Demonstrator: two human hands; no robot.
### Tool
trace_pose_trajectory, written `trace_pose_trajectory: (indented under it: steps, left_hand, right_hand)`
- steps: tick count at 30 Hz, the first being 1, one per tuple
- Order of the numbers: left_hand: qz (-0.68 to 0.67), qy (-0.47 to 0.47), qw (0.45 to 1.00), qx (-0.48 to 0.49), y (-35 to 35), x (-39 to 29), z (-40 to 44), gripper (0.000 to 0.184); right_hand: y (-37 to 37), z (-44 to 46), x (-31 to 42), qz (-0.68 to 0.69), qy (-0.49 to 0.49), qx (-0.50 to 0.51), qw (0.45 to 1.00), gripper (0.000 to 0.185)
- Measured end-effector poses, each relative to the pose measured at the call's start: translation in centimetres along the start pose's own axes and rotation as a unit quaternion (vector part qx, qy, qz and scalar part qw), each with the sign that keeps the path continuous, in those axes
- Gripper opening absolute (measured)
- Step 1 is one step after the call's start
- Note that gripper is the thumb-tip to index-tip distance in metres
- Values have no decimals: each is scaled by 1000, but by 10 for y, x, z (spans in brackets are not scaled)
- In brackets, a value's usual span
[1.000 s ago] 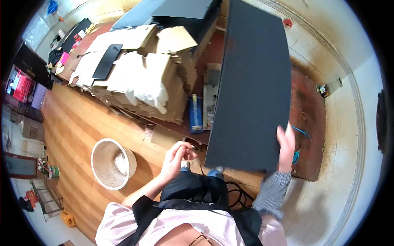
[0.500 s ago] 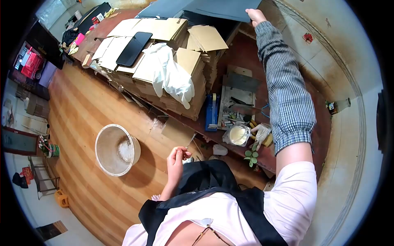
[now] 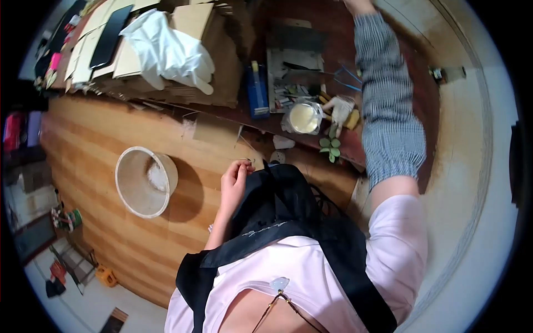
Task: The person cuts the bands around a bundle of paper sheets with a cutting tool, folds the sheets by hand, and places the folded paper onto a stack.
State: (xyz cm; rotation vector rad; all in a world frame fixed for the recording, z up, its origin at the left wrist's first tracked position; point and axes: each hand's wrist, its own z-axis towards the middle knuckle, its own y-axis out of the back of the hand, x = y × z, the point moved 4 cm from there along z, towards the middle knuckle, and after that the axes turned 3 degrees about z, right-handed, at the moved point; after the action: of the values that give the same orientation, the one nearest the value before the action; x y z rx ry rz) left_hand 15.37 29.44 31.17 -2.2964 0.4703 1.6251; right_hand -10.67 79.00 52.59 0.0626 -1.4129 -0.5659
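Note:
My left hand [image 3: 235, 180] hovers over the front of my black apron [image 3: 277, 188], fingers curled and pressed together. Whatever they may hold is too small or hidden to name. My right arm, in a checked oversleeve [image 3: 387, 94], stretches over the dark red table [image 3: 277, 16]. Only part of my right hand [image 3: 361, 5] shows at the top edge; its fingers are cut off. To the left of that arm lie a tray of small tools [image 3: 277, 61], a cup of pale yellow stuff [image 3: 305, 118] and a used white glove [image 3: 340, 108].
Stacked cardboard pieces [image 3: 191, 22] carry a black phone [image 3: 111, 38] and white gloves [image 3: 161, 47]. A blue tape dispenser [image 3: 256, 91] sits near the table edge, beside a small succulent [image 3: 330, 149]. A whitish bucket [image 3: 119, 183] stands on the wooden floor; a bottle [image 3: 448, 74] is at right.
The view has tipped down, so the dark grey sheet that my right hand gripped by its edge is out of sight. My left hand stays closed in front of the apron.

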Motion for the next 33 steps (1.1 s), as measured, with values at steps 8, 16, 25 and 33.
trace_pose_trajectory:
  steps: [8,16,25,33]
  left_hand:
    - [112,30,972,206,-21,40,25,22]
    - [116,45,976,179,-95,61,42,23]
    - [202,40,971,126,-173,50,15,24]
    - [246,39,969,-9,-131,79,-5,22]
  right_hand:
    - [37,-418,-116,27,-270,-301,914,21]
    - [-46,-530,-194,-189,-312,-236,901,27]
    - [-79,-484,-222,-389,-257,-53,883,23]
    - [1,-584,-194,-406,-473,308,719,41]
